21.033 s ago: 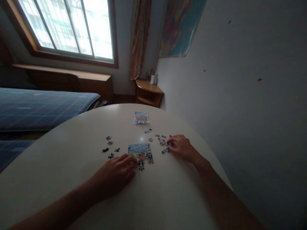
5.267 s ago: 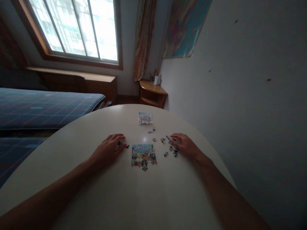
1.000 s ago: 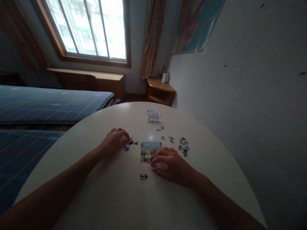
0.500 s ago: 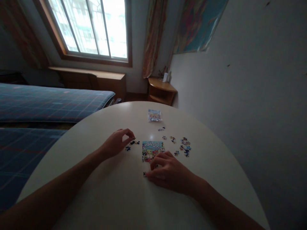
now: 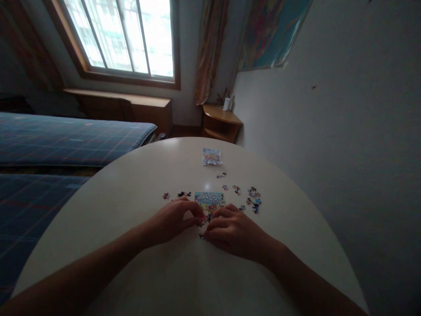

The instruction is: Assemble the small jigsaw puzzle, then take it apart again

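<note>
Centrally, left hand (image 5: pixel 174 219) and right hand (image 5: pixel 235 231) meet at the lower edge of the flat, rectangular part-built jigsaw (image 5: pixel 209 202) on the smooth round white table (image 5: pixel 131 184). Left fingers pinch shut there; right fingers curl over a small knobbed piece (image 5: pixel 201 236), grip unclear. Loose pieces (image 5: pixel 253 202) scatter right of centre

Near edge of assembled puzzle (image 5: pixel 210 202) hidden under left hand (image 5: pixel 171 219) and right hand (image 5: pixel 233 230); whether either pinches a piece unclear. Loose pieces (image 5: pixel 253 199) too small for detail. Packet (image 5: pixel 212 156) print unreadable. Forearms (image 5: pixel 82 272) cut by bottom edge.
</note>
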{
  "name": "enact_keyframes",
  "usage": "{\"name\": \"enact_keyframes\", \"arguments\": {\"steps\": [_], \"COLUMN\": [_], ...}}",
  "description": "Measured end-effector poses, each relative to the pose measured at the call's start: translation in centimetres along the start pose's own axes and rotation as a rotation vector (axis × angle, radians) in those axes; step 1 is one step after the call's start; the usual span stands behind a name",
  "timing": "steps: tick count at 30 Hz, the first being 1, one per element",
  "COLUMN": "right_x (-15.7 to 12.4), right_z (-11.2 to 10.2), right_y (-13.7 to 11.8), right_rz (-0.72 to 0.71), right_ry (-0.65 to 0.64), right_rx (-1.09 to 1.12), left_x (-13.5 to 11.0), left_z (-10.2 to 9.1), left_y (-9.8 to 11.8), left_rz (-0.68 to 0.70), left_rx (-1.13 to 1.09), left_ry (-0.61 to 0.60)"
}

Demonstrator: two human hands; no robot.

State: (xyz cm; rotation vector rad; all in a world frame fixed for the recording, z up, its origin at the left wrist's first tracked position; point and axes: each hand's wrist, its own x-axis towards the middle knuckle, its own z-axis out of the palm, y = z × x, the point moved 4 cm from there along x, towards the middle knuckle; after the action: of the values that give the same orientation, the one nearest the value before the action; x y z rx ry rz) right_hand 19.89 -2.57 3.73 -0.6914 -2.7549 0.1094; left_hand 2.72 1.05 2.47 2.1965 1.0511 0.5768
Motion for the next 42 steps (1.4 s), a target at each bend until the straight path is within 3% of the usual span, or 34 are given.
{"name": "enact_keyframes", "arguments": {"steps": [16,27,34,39,42], "right_x": [0.0,0.2,0.2,0.1,-0.1], "right_z": [-0.9,-0.8,-1.0,-0.9,-0.7], "right_y": [-1.5,-1.8,-2.1,-2.2,-2.2], "right_rz": [-0.048,-0.04,-0.024,-0.022,-0.009], "right_ry": [-0.093,-0.126,-0.133,-0.111,-0.091], "right_rx": [-0.036,-0.083,-0.062,0.011,0.065], "left_x": [-0.1,-0.3,-0.4,-0.1,0.1], "left_z": [0.4,1.0,1.0,-0.9,-4.0], "left_y": [0.5,1.5,1.4,-0.4,-2.4], "left_rz": [-0.036,0.085,0.095,0.049,-0.082], "left_rx": [0.133,0.316,0.256,0.229,0.356], "left_ry": [-0.017,-0.027,-0.064,-0.049,0.109]}}
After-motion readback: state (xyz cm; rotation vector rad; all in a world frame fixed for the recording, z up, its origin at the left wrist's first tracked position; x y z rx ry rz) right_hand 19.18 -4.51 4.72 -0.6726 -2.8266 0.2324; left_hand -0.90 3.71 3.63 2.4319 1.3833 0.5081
